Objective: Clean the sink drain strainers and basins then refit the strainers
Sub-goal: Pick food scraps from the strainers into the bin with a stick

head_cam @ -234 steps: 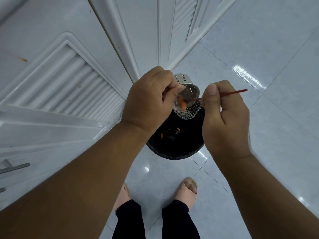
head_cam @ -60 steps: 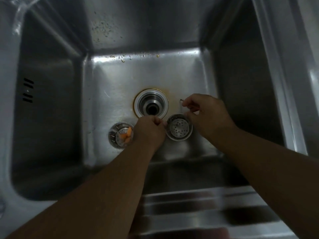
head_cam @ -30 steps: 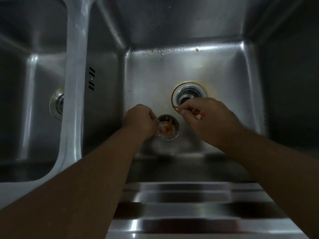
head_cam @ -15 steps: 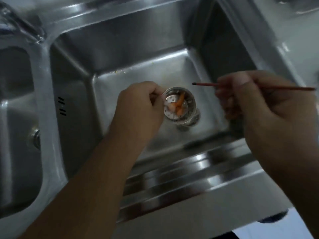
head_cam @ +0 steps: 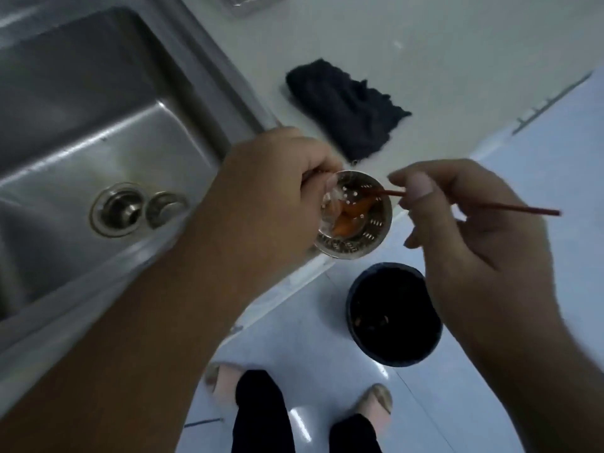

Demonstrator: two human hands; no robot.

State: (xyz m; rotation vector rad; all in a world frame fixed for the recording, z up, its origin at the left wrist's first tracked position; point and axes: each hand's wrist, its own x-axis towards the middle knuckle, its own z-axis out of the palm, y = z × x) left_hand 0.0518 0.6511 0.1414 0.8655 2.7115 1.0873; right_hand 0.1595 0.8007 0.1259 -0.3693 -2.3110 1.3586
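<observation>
My left hand (head_cam: 268, 194) grips a round metal drain strainer (head_cam: 354, 220) by its rim, beyond the counter's front edge. Orange food scraps (head_cam: 348, 220) lie inside the strainer. My right hand (head_cam: 470, 223) pinches a thin red stick (head_cam: 490, 209) whose tip reaches into the strainer. In the steel basin (head_cam: 81, 93) at the left, the open drain hole (head_cam: 116, 209) shows, with a second strainer (head_cam: 165, 207) lying beside it.
A black bin (head_cam: 394, 313) stands on the pale tiled floor below and to the right of the strainer. A dark cloth (head_cam: 346, 109) lies on the white counter (head_cam: 425, 44). My feet in slippers (head_cam: 376, 402) are at the bottom.
My left hand has carried the scrap-filled strainer out of the basin and over the counter's edge. The stick's tip has gone into the strainer. My view has swung right, towards the bin.
</observation>
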